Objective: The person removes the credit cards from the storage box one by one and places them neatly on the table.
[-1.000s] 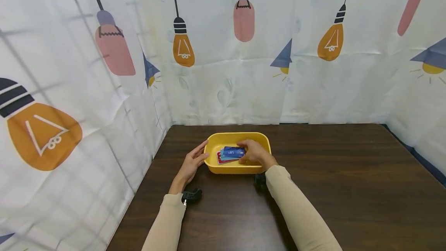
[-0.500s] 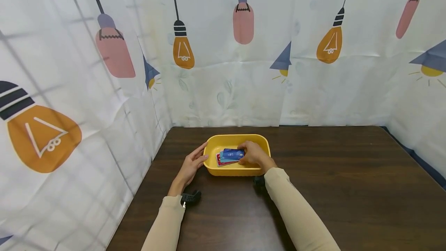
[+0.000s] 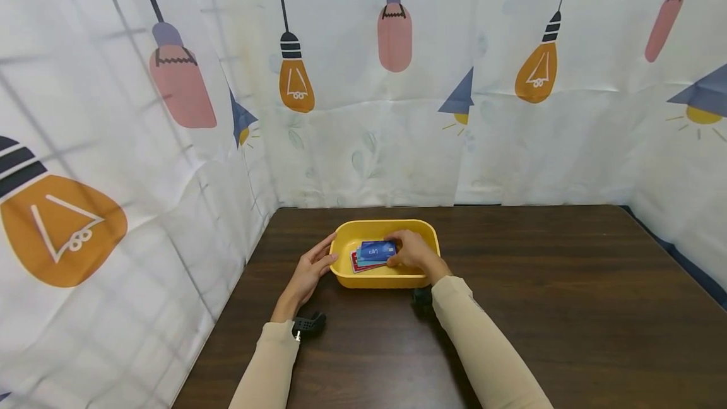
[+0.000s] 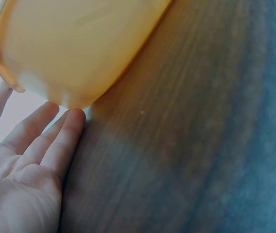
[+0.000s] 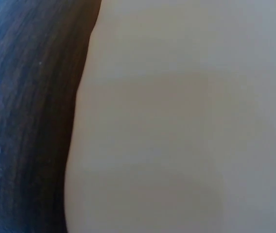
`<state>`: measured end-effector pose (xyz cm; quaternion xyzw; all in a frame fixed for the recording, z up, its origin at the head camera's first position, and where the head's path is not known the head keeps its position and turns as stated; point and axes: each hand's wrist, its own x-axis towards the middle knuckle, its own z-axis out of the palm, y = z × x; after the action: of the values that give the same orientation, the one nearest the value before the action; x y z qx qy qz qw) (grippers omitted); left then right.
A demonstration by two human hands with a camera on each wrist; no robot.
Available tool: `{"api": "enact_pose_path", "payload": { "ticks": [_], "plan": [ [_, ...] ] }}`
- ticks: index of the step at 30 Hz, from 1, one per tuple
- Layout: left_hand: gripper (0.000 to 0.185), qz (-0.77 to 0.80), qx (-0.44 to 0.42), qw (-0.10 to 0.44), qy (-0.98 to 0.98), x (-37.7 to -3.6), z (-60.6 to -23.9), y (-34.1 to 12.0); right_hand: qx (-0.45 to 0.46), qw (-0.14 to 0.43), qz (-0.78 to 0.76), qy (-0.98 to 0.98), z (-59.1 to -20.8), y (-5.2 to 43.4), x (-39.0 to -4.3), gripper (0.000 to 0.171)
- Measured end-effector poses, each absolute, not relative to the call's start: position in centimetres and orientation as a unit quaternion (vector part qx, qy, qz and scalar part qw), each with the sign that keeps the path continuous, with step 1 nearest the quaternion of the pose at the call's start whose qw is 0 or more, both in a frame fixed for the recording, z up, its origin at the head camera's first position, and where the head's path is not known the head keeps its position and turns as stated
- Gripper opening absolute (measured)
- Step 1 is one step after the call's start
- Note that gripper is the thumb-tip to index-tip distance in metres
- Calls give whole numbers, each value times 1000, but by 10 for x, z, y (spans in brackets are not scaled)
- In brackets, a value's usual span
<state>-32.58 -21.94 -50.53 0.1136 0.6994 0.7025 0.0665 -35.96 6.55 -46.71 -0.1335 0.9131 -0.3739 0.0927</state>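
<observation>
A yellow plastic tub [image 3: 383, 281] stands on the table in the head view. Inside lies a small overlapping stack of cards: a dark blue one [image 3: 377, 250] on top, a light blue one [image 3: 364, 261] under it and a red one [image 3: 354, 264] at the left. My right hand [image 3: 413, 251] reaches into the tub and pinches the right end of the dark blue card; whether it also grips the lower cards cannot be told. My left hand [image 3: 308, 275] rests with straight fingers against the tub's left wall, as the left wrist view also shows. The right wrist view does not show my right hand.
A dark brown wooden table [image 3: 556, 308] extends to the right of the tub and in front of it. White curtains [image 3: 352, 163] printed with lamps hang behind and along the left side. A black strap [image 3: 309, 322] is on my left wrist.
</observation>
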Motion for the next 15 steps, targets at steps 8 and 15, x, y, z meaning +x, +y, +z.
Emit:
{"api": "enact_pose_path", "payload": {
  "ticks": [8,15],
  "plan": [
    [55,696,122,69,704,-326,-506,-220,-141,79,-381,910,-466,66,-360,55],
    [55,697,121,71,704,-326,-506,-221,-146,63,-396,905,-465,65,-359,57]
  ]
}}
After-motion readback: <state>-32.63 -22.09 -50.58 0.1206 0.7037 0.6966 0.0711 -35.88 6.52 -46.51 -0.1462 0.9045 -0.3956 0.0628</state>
